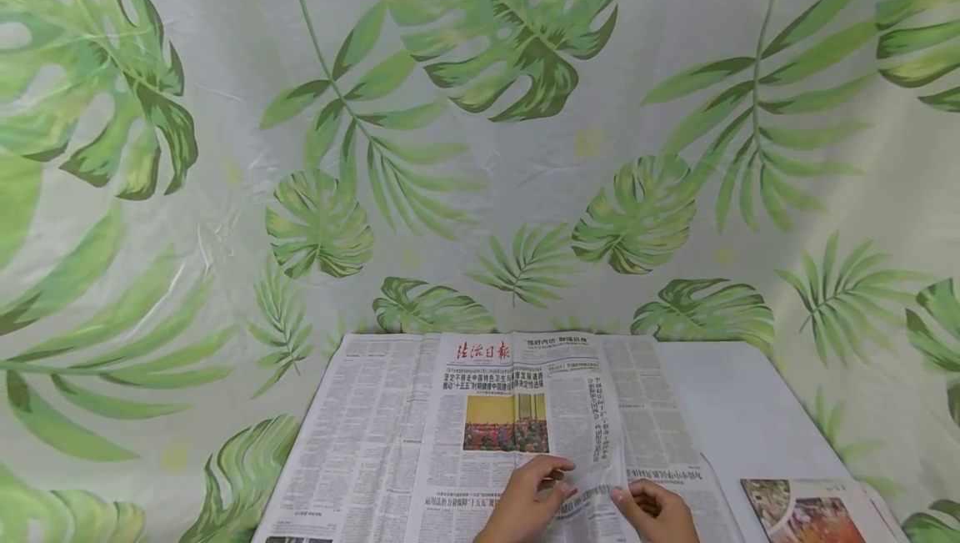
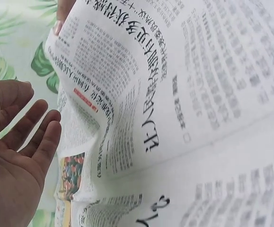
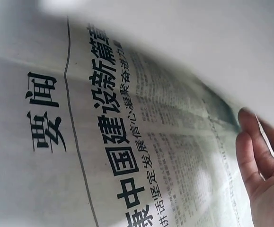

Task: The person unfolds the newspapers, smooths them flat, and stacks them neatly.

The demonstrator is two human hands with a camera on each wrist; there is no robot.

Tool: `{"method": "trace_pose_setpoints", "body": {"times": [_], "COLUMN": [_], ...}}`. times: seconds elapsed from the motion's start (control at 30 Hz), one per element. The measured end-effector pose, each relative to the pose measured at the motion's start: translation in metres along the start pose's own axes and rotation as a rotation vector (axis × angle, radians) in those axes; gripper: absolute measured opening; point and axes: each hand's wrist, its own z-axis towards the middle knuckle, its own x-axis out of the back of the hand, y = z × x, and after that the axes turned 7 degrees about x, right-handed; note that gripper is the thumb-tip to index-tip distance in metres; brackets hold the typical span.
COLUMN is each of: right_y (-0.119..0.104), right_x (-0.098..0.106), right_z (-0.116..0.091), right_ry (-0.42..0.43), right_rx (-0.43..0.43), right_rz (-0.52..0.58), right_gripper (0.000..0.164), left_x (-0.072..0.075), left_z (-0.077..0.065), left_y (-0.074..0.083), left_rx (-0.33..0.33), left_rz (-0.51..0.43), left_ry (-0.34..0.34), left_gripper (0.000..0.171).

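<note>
A printed newspaper (image 1: 480,464) with a red masthead and a colour photo lies unfolded on top of other newspaper sheets (image 1: 367,418). My right hand (image 1: 660,514) pinches its right edge between thumb and fingers. In the right wrist view, the right hand (image 3: 264,170) is at the lifted page, with large headlines on the inner sheet below. My left hand (image 1: 525,501) hovers over the lower middle of the page, its fingers loosely bent. The left wrist view has the left hand (image 2: 18,142) holding nothing, beside the page (image 2: 127,85), which bows upward.
A magazine or booklet (image 1: 817,518) with colour pictures lies at the lower right on the white tabletop (image 1: 735,418). Behind the table hangs a pale sheet (image 1: 525,168) printed with green leaves. The lower newspaper sheets spread to the left and right of the top one.
</note>
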Motion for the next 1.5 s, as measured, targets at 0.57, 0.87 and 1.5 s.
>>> {"method": "trace_pose_setpoints", "body": {"times": [0.57,0.87,1.5], "right_y": [-0.008,-0.002,-0.001], "right_x": [-0.008,-0.015,-0.014], "right_z": [-0.003,-0.005,-0.008], "right_ry": [0.016,0.036,-0.124], "right_rx": [0.100,0.258,0.261], "right_rz": [-0.032,-0.030,-0.003], "right_gripper": [0.034,0.015,0.018], "left_x": [-0.026,-0.039,-0.046], "left_z": [0.018,0.024,0.024], "left_y": [0.014,0.019,0.037], "left_rx": [-0.070,0.044,0.141], "left_rz": [0.087,0.100,0.188], "left_ry": [0.097,0.195,0.266], "left_gripper": [0.028,0.033,0.011]}}
